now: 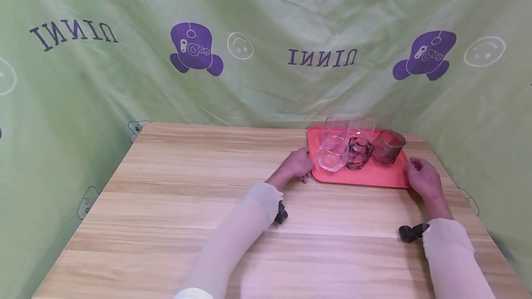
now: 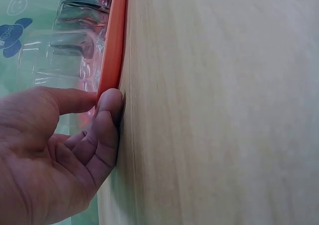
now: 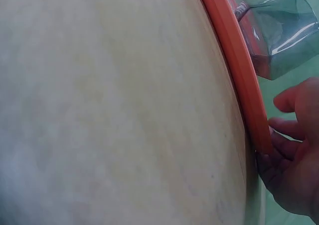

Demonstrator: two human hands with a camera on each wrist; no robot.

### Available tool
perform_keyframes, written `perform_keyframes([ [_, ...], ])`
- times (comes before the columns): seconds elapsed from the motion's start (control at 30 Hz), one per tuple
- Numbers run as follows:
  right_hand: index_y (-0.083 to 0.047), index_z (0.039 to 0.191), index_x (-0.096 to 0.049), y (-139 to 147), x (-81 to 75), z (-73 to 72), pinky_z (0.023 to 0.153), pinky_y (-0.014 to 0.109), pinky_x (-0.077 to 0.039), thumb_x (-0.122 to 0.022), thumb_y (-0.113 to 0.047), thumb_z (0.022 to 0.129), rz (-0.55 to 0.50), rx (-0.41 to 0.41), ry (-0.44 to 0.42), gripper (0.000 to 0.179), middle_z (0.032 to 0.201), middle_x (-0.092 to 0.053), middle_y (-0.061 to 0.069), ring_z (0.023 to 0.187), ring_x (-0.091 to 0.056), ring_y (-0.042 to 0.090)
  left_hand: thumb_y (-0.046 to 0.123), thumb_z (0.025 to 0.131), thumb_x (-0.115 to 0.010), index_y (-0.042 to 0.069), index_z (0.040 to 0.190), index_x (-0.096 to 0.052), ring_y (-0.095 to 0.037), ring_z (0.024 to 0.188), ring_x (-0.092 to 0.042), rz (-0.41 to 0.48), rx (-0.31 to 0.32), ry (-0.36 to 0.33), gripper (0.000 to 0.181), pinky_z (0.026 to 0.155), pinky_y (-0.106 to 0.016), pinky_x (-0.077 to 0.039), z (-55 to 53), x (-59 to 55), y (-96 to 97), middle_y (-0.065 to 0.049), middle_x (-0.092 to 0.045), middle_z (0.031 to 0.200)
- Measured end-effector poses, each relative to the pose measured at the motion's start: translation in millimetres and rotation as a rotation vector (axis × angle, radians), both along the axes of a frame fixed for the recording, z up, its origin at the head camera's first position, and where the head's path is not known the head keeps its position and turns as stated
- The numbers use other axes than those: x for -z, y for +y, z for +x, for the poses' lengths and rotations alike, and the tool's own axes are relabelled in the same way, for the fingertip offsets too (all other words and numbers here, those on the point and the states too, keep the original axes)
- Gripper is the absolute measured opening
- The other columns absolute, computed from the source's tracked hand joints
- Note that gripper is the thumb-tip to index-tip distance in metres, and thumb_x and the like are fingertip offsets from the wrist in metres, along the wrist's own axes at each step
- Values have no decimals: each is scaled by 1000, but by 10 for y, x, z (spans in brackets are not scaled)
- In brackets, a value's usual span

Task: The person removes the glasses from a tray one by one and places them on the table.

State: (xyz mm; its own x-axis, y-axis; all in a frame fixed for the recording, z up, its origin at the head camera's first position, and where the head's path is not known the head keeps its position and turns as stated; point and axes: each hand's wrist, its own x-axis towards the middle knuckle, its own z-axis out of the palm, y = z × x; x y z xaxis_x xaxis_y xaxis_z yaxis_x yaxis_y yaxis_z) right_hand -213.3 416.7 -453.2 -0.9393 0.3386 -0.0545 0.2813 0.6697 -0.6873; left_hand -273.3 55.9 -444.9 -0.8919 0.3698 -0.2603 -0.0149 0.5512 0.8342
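A red tray (image 1: 361, 178) lies at the table's back right with several drinking glasses on it. A clear faceted glass (image 1: 332, 155) stands at its front left, beside a dark faceted glass (image 1: 358, 153) and a tilted-looking brownish glass (image 1: 388, 147). Two more clear glasses are behind them. My left hand (image 1: 297, 164) pinches the tray's left edge, thumb above and fingers below, as the left wrist view shows. At the right edge my right hand (image 1: 425, 179) has its fingers curled against the rim (image 3: 244, 80), while the thumb stands off it.
The wooden table (image 1: 166, 225) reaches far to the left and toward me. A green printed cloth (image 1: 266, 91) hangs just behind the tray and along both sides. Dark wrist cameras stick out from both sleeves, one near the left cuff (image 1: 281, 212).
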Motion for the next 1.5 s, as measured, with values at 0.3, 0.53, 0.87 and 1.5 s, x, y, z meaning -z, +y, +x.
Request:
perform_keyframes([
  [0.3, 13, 152, -33, -80, -30, -19, 108, 66, -37, -33, -19, 106, -18, 30, -37, 56, 148, -37, 41, 134, -38, 55, 3, 103, -58, 4, 124, -58, -21, 49, -65, 15, 17, 22, 21, 47, -30, -56, -10, 16, 22, -12, -66, 66],
  [0.53, 12, 154, -31, -57, -69, 12, 110, 67, -33, -33, -19, 106, -34, 15, -47, 57, 150, -35, 41, 138, -33, 57, 2, 102, -57, 7, 109, -58, -20, 48, -64, -5, 20, 8, 8, 47, -29, -56, -2, -7, 64, -12, -65, 66],
  [0.87, 13, 149, -40, -107, -119, 37, 109, 65, -35, -38, -17, 103, 44, 14, -33, 54, 146, -40, 41, 136, -37, 57, 2, 102, -58, 6, 114, -59, -20, 48, -64, 0, 16, 16, 13, 48, -31, -57, 21, 17, 53, -12, -65, 66],
  [1.5, 14, 145, -44, -269, -188, 64, 108, 62, -37, -41, -16, 104, -6, -12, -14, 51, 144, -44, 40, 135, -40, 53, 1, 101, -58, 6, 106, -59, -21, 50, -65, -14, 29, -7, 7, 48, -31, -57, 9, 36, -186, -13, -65, 68],
])
